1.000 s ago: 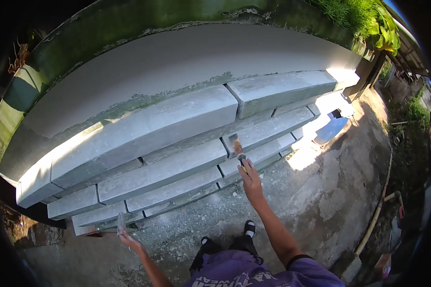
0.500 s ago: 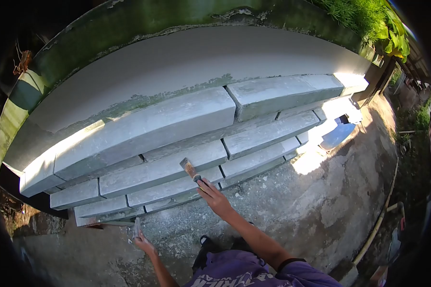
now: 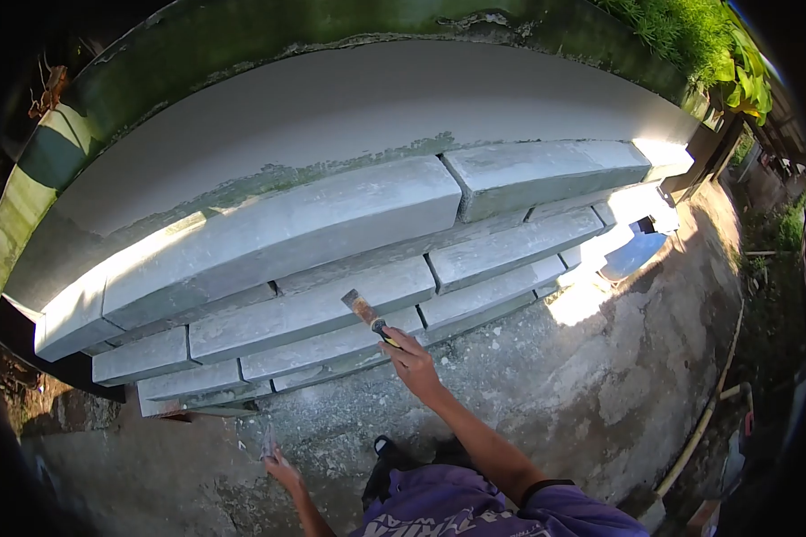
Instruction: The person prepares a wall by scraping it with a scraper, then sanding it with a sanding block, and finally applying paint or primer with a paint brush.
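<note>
Head view: scraper (image 3: 363, 310) in right hand (image 3: 412, 362) shifted left.

Outdoor yard, partly sunlit. Moss-stained wall (image 3: 349, 22) at twelve o'clock; leafy plants (image 3: 672, 40) at two; long pipe (image 3: 689, 447) at four; patchy, weathered ground (image 3: 569, 407) spanning four to five.

Clear ground (image 3: 555, 385) right of your right hand (image 3: 412, 360), stacked blocks (image 3: 313, 309) ahead of it
Between it and your left hand (image 3: 285, 470) you have open space, with your legs (image 3: 388, 465) on the near side. Beyond your right hand the stacked blocks bar the way to the pale wall (image 3: 376, 103); well off to its right, a blue object (image 3: 631, 258) stands near their end.
</note>
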`<action>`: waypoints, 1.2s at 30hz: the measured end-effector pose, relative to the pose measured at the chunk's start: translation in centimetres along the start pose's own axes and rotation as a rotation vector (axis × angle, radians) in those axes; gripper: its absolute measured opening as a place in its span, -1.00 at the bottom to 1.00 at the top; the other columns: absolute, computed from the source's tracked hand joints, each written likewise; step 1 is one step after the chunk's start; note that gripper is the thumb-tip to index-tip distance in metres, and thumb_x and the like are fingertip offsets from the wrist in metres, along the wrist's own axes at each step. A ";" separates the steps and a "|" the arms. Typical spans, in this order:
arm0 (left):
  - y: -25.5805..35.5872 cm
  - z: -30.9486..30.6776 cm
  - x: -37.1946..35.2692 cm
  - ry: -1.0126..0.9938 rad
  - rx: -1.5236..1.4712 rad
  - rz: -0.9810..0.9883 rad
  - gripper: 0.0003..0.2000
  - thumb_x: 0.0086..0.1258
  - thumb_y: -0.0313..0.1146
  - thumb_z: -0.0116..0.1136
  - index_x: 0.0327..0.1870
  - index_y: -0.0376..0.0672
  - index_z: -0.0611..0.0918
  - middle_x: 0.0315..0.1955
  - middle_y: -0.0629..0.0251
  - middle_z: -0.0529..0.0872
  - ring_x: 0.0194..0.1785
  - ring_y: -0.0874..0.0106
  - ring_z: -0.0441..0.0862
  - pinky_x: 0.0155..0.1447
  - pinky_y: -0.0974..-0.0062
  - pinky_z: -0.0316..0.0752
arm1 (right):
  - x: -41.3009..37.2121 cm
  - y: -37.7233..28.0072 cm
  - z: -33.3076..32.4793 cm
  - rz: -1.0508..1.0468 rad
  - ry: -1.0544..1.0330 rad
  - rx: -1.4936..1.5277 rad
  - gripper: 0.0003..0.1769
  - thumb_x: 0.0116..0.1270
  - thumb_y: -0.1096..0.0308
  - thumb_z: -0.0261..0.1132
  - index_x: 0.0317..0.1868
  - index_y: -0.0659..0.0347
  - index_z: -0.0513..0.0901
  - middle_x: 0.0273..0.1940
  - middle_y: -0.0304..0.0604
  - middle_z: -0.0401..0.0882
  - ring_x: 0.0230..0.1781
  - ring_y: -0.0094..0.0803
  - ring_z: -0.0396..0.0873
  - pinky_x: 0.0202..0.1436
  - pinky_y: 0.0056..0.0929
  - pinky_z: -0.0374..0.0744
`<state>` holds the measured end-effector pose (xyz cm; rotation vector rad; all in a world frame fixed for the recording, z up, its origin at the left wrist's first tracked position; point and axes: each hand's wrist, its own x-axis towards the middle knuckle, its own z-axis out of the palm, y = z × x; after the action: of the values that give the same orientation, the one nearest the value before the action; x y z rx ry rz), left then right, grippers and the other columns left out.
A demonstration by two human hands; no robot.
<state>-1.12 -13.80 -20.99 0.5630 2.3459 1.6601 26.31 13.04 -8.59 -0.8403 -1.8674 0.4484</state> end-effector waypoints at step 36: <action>-5.9 -1.8 3.5 -0.139 0.113 0.023 -0.65 0.45 -0.35 0.16 0.04 -0.52 0.54 -0.12 -0.01 0.66 -0.05 0.24 0.54 0.15 0.30 0.39 | 0.5 2.8 -6.1 0.042 0.171 -0.208 -0.74 0.13 0.69 0.34 -0.15 0.32 0.76 0.10 0.02 0.66 0.12 -0.06 0.65 0.16 -0.29 0.60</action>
<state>-6.05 -15.62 -25.72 0.7053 2.3510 1.4547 32.67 14.99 -7.35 -1.0251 -1.7597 0.2025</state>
